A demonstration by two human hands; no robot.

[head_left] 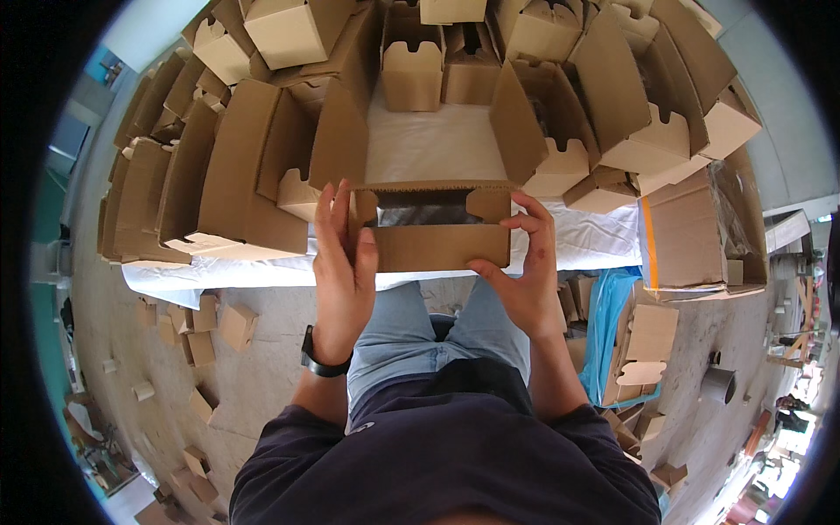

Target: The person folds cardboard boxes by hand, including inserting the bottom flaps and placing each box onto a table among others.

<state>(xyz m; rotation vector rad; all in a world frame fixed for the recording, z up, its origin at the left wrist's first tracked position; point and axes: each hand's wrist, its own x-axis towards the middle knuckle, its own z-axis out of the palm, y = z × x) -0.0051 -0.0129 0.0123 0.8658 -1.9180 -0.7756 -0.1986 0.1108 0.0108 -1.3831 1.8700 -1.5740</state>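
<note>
Between my two hands is a small brown cardboard box, its top open and its dark inside showing. It sits at the front edge of the white-covered table, close to my lap. My left hand presses flat along the left end of the box, fingers pointing away from me. My right hand grips the right end, thumb on the near wall and fingers over the end panel. Short notched flaps stand at both ends of the opening. What lies inside is too dark to make out.
Open cardboard boxes crowd the left of the table, with more at the right and back. A larger carton stands far right. Below hangs a blue plastic bag. Small boxes lie scattered on the floor.
</note>
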